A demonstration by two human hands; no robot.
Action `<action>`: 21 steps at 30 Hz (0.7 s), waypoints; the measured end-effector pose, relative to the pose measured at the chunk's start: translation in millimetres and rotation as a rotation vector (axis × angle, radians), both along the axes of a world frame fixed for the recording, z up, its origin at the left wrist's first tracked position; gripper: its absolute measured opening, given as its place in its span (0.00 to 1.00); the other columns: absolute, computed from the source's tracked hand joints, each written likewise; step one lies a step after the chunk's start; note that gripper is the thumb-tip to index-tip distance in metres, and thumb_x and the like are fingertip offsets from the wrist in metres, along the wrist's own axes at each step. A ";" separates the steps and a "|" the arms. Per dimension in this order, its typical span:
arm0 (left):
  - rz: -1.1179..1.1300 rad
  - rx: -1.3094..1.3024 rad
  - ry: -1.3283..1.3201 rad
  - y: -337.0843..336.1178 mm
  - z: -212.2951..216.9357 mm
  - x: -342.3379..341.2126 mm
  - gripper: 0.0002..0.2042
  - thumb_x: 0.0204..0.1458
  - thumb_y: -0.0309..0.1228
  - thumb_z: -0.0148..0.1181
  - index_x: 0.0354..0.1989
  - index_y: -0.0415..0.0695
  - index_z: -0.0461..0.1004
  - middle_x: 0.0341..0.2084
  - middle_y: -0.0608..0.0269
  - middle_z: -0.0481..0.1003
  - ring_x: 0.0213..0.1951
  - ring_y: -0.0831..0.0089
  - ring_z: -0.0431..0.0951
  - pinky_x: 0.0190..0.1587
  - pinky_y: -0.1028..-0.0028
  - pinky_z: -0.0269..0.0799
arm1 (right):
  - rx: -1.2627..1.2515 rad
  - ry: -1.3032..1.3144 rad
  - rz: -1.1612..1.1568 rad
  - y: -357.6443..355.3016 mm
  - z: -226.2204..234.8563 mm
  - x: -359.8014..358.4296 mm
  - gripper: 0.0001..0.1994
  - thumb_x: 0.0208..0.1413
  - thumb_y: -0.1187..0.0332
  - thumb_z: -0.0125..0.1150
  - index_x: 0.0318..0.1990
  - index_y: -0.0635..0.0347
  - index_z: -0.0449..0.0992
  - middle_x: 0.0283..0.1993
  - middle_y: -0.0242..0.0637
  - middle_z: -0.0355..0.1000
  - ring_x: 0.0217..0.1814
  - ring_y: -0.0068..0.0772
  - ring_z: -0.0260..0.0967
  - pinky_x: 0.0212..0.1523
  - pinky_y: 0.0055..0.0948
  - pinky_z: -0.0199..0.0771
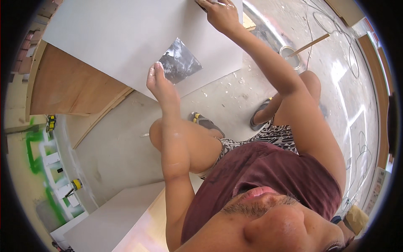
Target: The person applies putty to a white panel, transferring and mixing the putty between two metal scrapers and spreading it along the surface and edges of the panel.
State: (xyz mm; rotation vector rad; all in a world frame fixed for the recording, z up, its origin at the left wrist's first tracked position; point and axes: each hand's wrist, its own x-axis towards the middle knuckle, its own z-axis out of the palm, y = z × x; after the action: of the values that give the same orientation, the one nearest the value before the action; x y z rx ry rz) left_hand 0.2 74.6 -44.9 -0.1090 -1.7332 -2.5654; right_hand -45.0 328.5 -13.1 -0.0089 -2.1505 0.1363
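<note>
My left hand (163, 84) is closed on the near left edge of a square, shiny dark plate (180, 61) smeared with white paste. White residue coats its fingertips. The plate is over a large smooth white panel (113, 33). At the top of the view my right hand (222, 16) is closed, its fingers also whitened, near the panel's far part. A dark piece of something shows at its fingers, but the picture's edge cuts it off and I cannot make it out.
A round bucket (290, 56) with a wooden stick (310, 45) stands on the floor to the right, near loose cables (331, 25). Brown plywood (69, 82) sits below the panel. Another pale panel (111, 214) lies lower left. White flakes litter the concrete floor (121, 138).
</note>
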 end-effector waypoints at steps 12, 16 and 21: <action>-0.027 0.159 -0.120 3.6 1.5 -1.7 0.11 0.63 0.33 0.48 0.39 0.36 0.70 0.35 0.62 0.70 0.37 0.73 0.72 0.41 0.70 0.70 | -0.518 0.028 -0.264 21.7 76.8 -28.7 0.19 0.54 0.71 0.52 0.54 0.47 0.76 0.35 0.52 0.77 0.39 0.57 0.76 0.41 0.50 0.76; -0.040 0.194 -0.142 10.4 -6.7 -6.6 0.11 0.62 0.32 0.49 0.43 0.35 0.70 0.36 0.61 0.71 0.39 0.70 0.74 0.42 0.68 0.72 | -0.233 0.109 -0.108 -26.0 24.9 -30.6 0.20 0.52 0.73 0.52 0.55 0.53 0.73 0.49 0.39 0.75 0.45 0.51 0.73 0.38 0.46 0.79; -0.057 0.308 -0.139 20.8 -13.6 -14.4 0.11 0.59 0.28 0.54 0.47 0.34 0.69 0.40 0.56 0.73 0.42 0.66 0.76 0.44 0.67 0.75 | -0.234 -0.192 0.064 -37.0 -32.4 2.8 0.15 0.55 0.68 0.61 0.51 0.47 0.79 0.39 0.40 0.79 0.38 0.36 0.77 0.41 0.32 0.77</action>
State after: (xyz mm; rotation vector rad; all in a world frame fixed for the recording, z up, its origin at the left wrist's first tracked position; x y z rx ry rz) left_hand -14.2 95.4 -58.5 0.0323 -1.3657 -2.9071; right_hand -42.2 291.5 -45.5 -0.0923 -2.3156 0.4398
